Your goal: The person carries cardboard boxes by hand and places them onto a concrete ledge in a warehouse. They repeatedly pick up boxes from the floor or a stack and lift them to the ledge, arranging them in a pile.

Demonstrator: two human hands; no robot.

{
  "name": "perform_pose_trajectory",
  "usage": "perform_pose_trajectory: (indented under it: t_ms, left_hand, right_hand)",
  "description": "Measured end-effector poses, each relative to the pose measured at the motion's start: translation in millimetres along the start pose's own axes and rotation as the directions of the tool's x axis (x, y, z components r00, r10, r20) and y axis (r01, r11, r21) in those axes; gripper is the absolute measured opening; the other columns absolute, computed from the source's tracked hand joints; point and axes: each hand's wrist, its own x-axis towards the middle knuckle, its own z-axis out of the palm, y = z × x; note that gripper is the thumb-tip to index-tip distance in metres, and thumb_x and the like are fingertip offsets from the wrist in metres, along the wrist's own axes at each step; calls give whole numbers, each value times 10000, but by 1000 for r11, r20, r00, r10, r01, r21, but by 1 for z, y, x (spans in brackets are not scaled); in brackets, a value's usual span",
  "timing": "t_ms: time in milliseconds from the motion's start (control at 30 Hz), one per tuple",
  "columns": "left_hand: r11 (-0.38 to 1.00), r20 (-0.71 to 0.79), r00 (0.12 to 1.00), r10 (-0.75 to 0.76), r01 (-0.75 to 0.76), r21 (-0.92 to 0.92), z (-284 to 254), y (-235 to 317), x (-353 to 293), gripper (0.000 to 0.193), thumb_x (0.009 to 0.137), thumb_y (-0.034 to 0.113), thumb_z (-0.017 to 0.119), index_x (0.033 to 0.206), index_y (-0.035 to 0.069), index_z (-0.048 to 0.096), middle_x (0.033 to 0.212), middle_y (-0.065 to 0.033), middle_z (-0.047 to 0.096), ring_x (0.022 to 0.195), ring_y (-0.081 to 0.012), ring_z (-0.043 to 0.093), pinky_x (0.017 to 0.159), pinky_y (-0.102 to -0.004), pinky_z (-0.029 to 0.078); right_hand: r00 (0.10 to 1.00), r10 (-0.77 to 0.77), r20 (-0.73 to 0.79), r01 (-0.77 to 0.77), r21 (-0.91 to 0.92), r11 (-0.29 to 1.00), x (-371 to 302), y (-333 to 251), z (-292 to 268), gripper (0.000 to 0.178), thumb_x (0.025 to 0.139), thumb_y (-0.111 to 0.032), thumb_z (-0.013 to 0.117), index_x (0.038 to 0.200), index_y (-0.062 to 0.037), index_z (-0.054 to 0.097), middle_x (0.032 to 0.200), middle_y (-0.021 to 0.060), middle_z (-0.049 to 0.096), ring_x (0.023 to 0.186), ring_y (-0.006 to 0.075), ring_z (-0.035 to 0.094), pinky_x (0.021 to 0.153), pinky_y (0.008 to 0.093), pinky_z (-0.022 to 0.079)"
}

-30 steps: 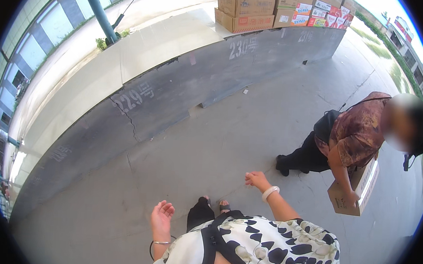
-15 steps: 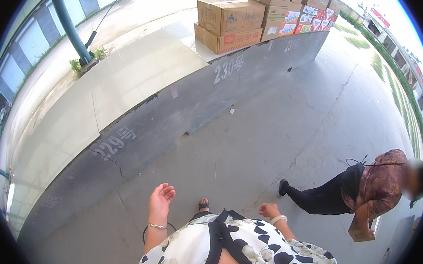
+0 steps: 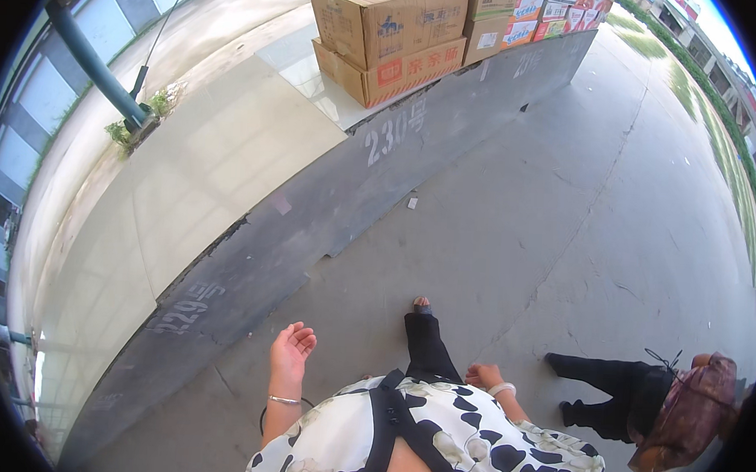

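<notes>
My left hand (image 3: pixel 293 351) is raised in front of my body, palm partly up. Its fingers are loosely bent and hold nothing; a bracelet circles the wrist. On the other side, my right hand (image 3: pixel 482 376) hangs near my waist with its fingers loosely curled, and I see nothing in it. A pale bangle (image 3: pixel 502 389) is on that wrist. Neither hand touches any object. Ahead, a large brown cardboard box (image 3: pixel 389 23) rests on another brown box (image 3: pixel 395 70), both on the top of a low ledge (image 3: pixel 218 185).
More stacked cartons (image 3: pixel 526 21) line the ledge beyond the brown boxes. To the right walks another person (image 3: pixel 685 406) in dark trousers and a patterned top. A slanted green post (image 3: pixel 92 54) stands behind the ledge. Grey concrete floor (image 3: pixel 516 218) runs along its face.
I have stepped forward, and one leg now reaches out ahead. The boxes appear nearer. The other person has shifted toward the lower right; the box they carried is no longer visible.
</notes>
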Motion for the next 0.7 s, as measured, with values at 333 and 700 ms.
perform_pose_trajectory:
  t_ms: [333,700]
  left_hand:
    - [996,-12,996,91,-91,11,123,16,20,292,987,263,579,1125,10,624,980,-133,702,878,-229,676,880,-375,542]
    - [990,1,996,89,-89,114,187,35,81,319,993,284,569,1140,5,615,984,-135,706,885,-226,679,866,-369,546]
  right_hand:
    - [917,-398,-17,396,-69,916,62,-288,-53,362,955,-292,593,1084,32,693,1006,123,725,862,221,720,771,353,536]
    - [822,-568,44,569,-15,822,13,-450,-27,397,977,-307,602,1154,39,681,1084,115,709,952,229,714,877,348,520]
